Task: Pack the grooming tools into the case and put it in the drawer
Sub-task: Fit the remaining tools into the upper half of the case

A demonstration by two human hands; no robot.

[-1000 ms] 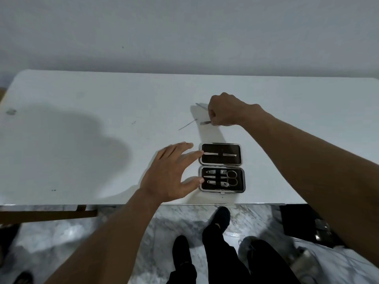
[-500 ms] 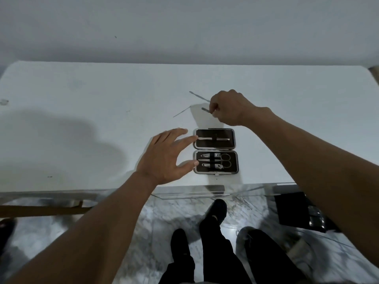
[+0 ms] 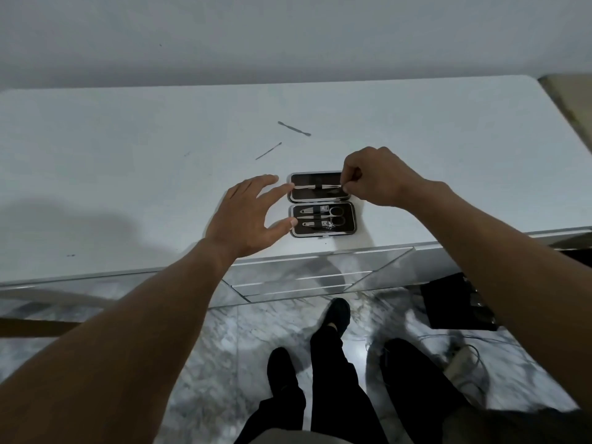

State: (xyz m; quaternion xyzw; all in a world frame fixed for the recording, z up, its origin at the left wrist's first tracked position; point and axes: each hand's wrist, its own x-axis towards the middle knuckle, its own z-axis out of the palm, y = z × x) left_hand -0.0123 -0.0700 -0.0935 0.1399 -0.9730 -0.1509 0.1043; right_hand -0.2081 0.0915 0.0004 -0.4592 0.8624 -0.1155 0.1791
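Note:
The open black grooming case [image 3: 312, 179] lies near the front edge of the white table [image 3: 128, 174]. Its lower half holds small scissors [image 3: 336, 215] and clippers; a thin metal tool [image 3: 307, 186] lies under the strap in the upper half. My right hand [image 3: 374, 177] pinches something small at the right end of that upper half; what it holds is mostly hidden by the fingers. My left hand [image 3: 246, 216] is spread flat, with fingertips and thumb touching the case's left side. Two slim tools lie loose behind the case: a pusher [image 3: 294, 128] and a thinner pick [image 3: 268, 151].
Mirrored drawer fronts [image 3: 320, 277] run under the table's front edge, all closed. My legs and black shoes [image 3: 336, 315] stand on the marble floor below. A black box [image 3: 458, 302] sits on the floor at the right. A wall rises behind the table.
My right hand came back from the loose tools to the case's upper half, still pinching. My left hand stayed at the case's left side. The view shifted, showing the drawers.

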